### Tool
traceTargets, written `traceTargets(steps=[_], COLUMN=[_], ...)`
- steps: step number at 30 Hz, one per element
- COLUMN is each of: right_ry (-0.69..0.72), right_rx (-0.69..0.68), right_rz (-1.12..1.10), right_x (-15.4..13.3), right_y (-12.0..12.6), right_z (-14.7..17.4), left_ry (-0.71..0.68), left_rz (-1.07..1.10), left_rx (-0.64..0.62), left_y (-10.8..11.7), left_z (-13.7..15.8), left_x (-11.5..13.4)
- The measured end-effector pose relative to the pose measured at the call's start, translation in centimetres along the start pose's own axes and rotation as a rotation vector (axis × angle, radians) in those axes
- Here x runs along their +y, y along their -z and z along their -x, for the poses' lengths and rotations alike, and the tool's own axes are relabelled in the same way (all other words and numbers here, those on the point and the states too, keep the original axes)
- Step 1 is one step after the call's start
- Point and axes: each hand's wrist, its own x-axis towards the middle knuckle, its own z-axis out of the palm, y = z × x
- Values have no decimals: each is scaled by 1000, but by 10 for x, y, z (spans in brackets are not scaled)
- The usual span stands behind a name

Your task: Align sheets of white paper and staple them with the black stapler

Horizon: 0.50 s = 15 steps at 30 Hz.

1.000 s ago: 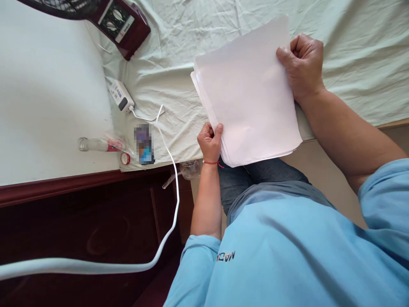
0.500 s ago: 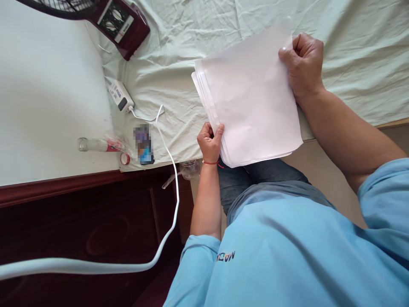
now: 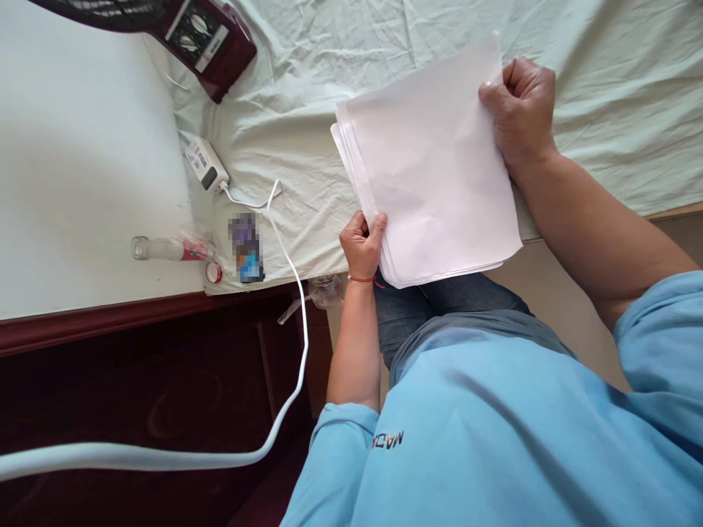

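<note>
A stack of white paper sheets (image 3: 433,168) is held between my hands over the near edge of the cloth-covered table, partly above my lap. My left hand (image 3: 362,243), with a red string at the wrist, pinches the stack's lower left edge, thumb on top. On the upper right side my right hand (image 3: 521,110) grips the paper, thumb on the top sheet and fingers curled behind. Several sheet edges fan out slightly along the left side. The fingers under the paper are hidden.
Left on the pale green cloth (image 3: 307,139) are a white power strip (image 3: 207,162) with a white cord (image 3: 301,322), a blurred-out phone (image 3: 247,247) and a red cap (image 3: 213,273). A glass bottle (image 3: 170,248) lies beside them. A dark red fan (image 3: 220,51) is at the upper left.
Almost nothing differs. The paper stack and my left hand have shifted very slightly to the right, and both hands keep their grip.
</note>
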Motion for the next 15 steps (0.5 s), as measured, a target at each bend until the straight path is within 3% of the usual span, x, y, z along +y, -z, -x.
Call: traceTargets(steps=[8, 15], right_ry=[-39, -124], right_rx=[2, -27], right_rz=[-24, 211], right_x=[-9, -15], right_y=[0, 4], right_z=[3, 8], left_ry=[-6, 16], left_rz=[8, 11], left_rx=[13, -8], left_y=[-1, -1], left_z=[0, 0], left_x=[1, 6])
